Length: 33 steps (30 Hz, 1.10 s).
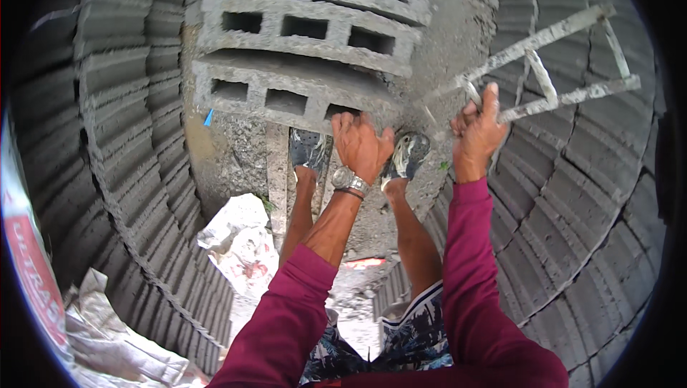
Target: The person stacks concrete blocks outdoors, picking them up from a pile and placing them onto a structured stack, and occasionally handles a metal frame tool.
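My left hand (363, 146), with a metal watch on its wrist, has its fingers curled into the right-hand hole of the nearest grey hollow concrete block (256, 96). This block lies with three holes facing me, and its near edge is raised or tilted, leaving a dark gap behind it. In my right hand (478, 134) is one end of a ladder-shaped metal frame (540, 76), crusted with grey cement. The frame slants up to the right, away from the blocks. Some of the right fingers are hidden behind its bars.
More hollow blocks (303, 26) lie beyond the nearest one. Tall stacks of grey blocks rise at left (122, 123) and right (565, 173). My feet stand in dark clogs (309, 148) on rough ground. A white plastic bag (240, 241) and sacks (118, 348) lie at left.
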### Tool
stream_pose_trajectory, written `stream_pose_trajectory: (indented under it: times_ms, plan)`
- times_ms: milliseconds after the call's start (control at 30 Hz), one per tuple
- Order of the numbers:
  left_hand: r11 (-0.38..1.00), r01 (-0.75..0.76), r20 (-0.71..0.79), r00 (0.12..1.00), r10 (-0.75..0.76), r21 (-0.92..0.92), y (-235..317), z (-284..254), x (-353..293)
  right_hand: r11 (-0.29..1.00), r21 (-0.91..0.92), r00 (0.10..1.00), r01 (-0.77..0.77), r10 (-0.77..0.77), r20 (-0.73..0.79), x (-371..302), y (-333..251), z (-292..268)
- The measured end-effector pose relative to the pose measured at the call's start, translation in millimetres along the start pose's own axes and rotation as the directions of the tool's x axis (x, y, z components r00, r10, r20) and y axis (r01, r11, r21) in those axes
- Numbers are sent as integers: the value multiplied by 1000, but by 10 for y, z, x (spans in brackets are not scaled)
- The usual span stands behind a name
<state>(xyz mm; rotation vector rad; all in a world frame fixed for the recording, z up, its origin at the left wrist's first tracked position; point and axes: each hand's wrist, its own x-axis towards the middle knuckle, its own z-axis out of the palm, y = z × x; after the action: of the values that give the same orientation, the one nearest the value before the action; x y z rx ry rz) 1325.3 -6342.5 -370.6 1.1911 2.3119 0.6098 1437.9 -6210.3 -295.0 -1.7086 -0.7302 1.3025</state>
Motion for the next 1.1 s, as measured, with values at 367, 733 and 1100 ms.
stream_pose_trajectory:
  times_ms: [367, 733, 1100]
  plan:
    - [907, 241, 226, 917, -330, 346, 278, 38, 245, 992, 17, 978, -121, 123, -168, 308, 1054, -301]
    - [945, 303, 279, 925, -259, -126, 229, -373, 178, 980, 128, 978, 151, -129, -162, 670, 966, -210]
    - [969, 239, 267, 939, -214, -65, 74, -436, 105, 991, -91, 990, -101, 91, -104, 471, 1643, -139]
